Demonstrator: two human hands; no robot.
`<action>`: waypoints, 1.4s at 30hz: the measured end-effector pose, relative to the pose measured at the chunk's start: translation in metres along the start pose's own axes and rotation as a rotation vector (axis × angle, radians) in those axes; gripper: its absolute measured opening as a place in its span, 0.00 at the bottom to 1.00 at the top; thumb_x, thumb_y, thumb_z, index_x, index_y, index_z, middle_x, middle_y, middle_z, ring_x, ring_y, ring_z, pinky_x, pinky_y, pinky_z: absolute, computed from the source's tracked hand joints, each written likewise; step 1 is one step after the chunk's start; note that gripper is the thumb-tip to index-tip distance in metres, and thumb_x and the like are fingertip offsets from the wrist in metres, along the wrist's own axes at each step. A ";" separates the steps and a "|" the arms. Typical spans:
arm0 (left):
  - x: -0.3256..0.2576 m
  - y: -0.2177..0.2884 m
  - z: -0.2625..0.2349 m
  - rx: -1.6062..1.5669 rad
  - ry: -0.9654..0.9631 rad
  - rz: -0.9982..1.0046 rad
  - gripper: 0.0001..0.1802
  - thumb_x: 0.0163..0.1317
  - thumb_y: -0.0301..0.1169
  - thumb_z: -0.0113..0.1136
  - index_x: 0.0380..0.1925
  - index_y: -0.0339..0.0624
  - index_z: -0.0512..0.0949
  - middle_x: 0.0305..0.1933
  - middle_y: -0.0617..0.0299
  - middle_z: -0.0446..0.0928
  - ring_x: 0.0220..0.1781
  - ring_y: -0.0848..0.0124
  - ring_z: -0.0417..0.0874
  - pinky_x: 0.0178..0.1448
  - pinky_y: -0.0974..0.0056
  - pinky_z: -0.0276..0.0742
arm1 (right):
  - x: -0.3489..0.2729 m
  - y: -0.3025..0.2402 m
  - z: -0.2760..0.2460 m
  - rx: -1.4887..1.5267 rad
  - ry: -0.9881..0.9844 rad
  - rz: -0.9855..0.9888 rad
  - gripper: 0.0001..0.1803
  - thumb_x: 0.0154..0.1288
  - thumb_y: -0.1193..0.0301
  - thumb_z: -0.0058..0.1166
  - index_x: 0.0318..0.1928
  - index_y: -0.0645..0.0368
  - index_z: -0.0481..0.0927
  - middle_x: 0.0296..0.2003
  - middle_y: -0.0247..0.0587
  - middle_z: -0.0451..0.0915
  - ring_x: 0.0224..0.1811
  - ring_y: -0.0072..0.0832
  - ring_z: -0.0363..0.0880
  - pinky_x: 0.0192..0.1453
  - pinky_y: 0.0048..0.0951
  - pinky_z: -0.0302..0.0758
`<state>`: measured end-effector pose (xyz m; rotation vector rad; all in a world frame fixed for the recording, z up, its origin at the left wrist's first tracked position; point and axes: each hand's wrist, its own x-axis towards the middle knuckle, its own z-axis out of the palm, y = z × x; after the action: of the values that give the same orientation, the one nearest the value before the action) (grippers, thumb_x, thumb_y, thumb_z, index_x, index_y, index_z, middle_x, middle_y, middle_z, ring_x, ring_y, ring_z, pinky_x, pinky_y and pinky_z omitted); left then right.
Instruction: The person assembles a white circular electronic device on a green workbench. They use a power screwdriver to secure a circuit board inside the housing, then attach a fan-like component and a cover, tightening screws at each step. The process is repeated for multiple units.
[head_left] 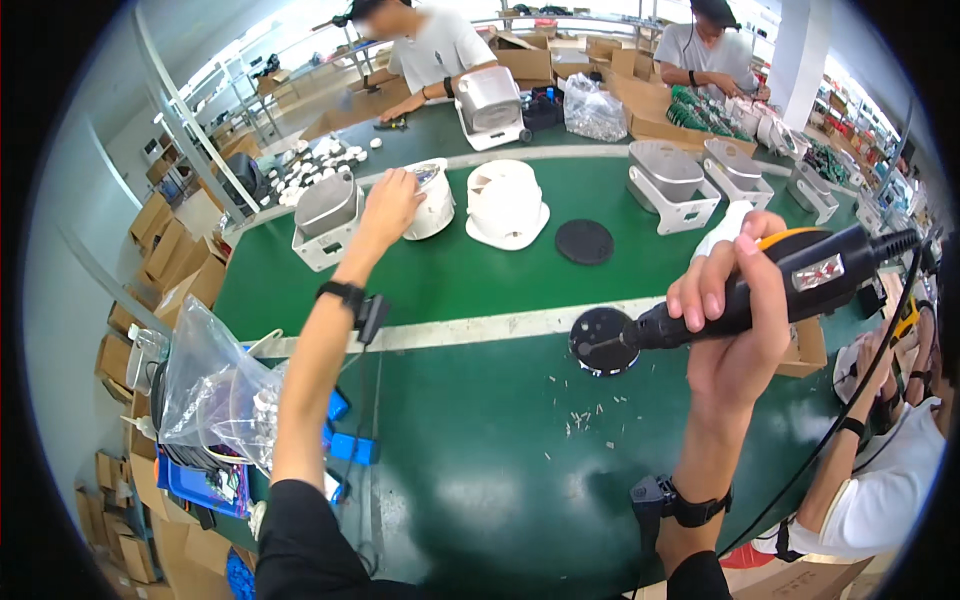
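Observation:
My right hand [735, 290] is wrapped round a black electric screwdriver [800, 280] with a yellow band, held level above the bench. Its thin tip points left, over a round black part [603, 335] with a pale rim. My left hand [393, 205] reaches forward, its fingers closed at the left rim of a white round housing [432, 210]; the fingertips are partly hidden. To the right of that sits another white housing [505, 205] with a flared base, then a flat black disc [585, 242]. Small screws [583, 420] are scattered on the green bench.
Grey housings on white brackets [325, 220] stand at the left and right [670, 185]. A clear plastic bag [215, 380] and blue blocks [352, 448] lie left. The screwdriver's black cable [850, 410] runs down at right. Co-workers [440, 55] sit across and at the right edge.

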<state>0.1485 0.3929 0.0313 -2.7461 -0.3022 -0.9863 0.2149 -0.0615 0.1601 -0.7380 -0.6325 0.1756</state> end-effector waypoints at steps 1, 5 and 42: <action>-0.010 0.018 -0.016 -0.096 -0.015 0.018 0.12 0.61 0.31 0.68 0.38 0.37 0.76 0.41 0.51 0.76 0.48 0.50 0.77 0.52 0.50 0.74 | 0.000 -0.001 -0.001 0.004 -0.007 0.005 0.10 0.74 0.72 0.51 0.50 0.60 0.68 0.16 0.34 0.66 0.14 0.24 0.65 0.24 0.31 0.71; -0.084 0.101 -0.113 -0.318 -0.138 0.166 0.14 0.55 0.23 0.69 0.38 0.35 0.74 0.38 0.49 0.73 0.44 0.47 0.75 0.48 0.49 0.73 | -0.007 0.000 0.004 -0.074 -0.103 0.065 0.15 0.82 0.63 0.42 0.58 0.59 0.69 0.16 0.28 0.61 0.15 0.19 0.60 0.24 0.26 0.64; -0.129 0.168 -0.170 -0.621 -0.469 -0.076 0.57 0.43 0.50 0.80 0.73 0.40 0.67 0.71 0.44 0.67 0.70 0.46 0.71 0.72 0.51 0.70 | -0.029 0.082 0.113 -0.198 -0.153 0.224 0.13 0.72 0.64 0.58 0.37 0.63 0.81 0.13 0.33 0.67 0.11 0.21 0.63 0.18 0.26 0.63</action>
<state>-0.0072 0.1716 0.0554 -3.5508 -0.1907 -0.4835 0.1298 0.0524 0.1545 -0.9935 -0.7182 0.3827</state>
